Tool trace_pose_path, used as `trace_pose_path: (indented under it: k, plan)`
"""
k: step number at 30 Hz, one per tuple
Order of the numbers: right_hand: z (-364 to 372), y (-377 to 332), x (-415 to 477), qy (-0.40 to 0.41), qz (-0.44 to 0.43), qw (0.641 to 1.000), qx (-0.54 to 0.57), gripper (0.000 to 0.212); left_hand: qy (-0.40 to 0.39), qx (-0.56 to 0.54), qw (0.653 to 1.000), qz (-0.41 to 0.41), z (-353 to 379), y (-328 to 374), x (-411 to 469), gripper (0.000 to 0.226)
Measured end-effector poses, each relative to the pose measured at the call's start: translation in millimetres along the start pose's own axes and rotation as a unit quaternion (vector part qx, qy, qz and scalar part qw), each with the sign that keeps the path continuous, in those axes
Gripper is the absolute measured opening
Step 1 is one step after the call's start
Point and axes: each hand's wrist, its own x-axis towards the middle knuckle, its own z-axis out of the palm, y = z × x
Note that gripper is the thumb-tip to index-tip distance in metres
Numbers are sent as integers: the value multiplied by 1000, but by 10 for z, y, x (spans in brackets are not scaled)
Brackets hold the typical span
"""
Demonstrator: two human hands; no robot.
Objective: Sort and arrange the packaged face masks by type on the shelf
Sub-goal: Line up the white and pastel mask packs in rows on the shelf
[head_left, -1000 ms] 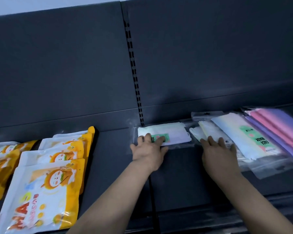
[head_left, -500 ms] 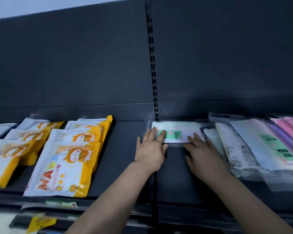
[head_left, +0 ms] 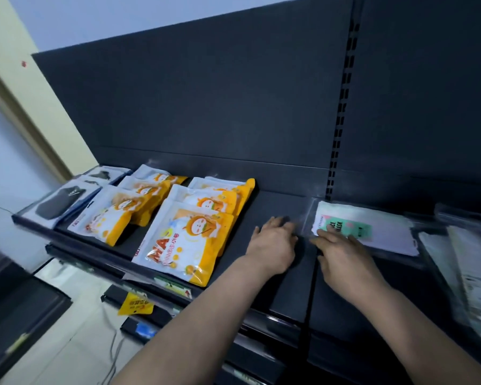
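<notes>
Item: one flat, clear-sleeved white mask pack with a green label (head_left: 364,229), centre right of frame, lying on the dark metal shelf (head_left: 286,290).
Nearest, my right hand (head_left: 342,257) lies flat with straight fingers on the pack's near left corner. My left hand (head_left: 272,243) lies flat on the shelf just beside the sleeve's edge; neither hand grips anything. I judge light, even pressure best when sliding, since slick film may buckle. Farther off, centre left: orange-and-white mask pouches (head_left: 184,240), overlapped in rows.
</notes>
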Motion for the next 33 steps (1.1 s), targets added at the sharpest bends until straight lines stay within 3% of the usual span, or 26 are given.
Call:
trace_pose_path:
  k: [6, 10, 18, 22, 26, 28, 31, 33]
  plan:
    - [20, -123, 72, 11, -7, 1000, 4, 45, 45, -22, 998, 45, -214, -25, 16, 48]
    - [-10, -271, 151, 21, 0, 1000, -11, 44, 32, -23, 998, 54, -395, -131, 61, 49]
    - [-86, 16, -256, 49, 156, 982, -97, 49, -39, -1, 987, 153, -148, 139, 264, 45]
    - [-171, 224, -572, 59, 232, 964, -116, 48, -58, 74, 973, 209, 111, 473, 357, 50]
    - [-257, 397, -844, 61, 289, 945, -139, 54, -91, 124, 967, 205, 287, 634, 406, 51]
    - [-290, 491, -970, 76, 324, 931, -151, 62, -60, 151, 968, 192, 330, 754, 388, 51]
    - [-332, 651, -1116, 110, 377, 907, -150, 64, 6, 56, 975, 214, 358, 1061, 332, 44]
    - [-381, 761, -1202, 99, 382, 909, -136, 61, -1, -31, 975, 221, 387, 1299, 294, 36]
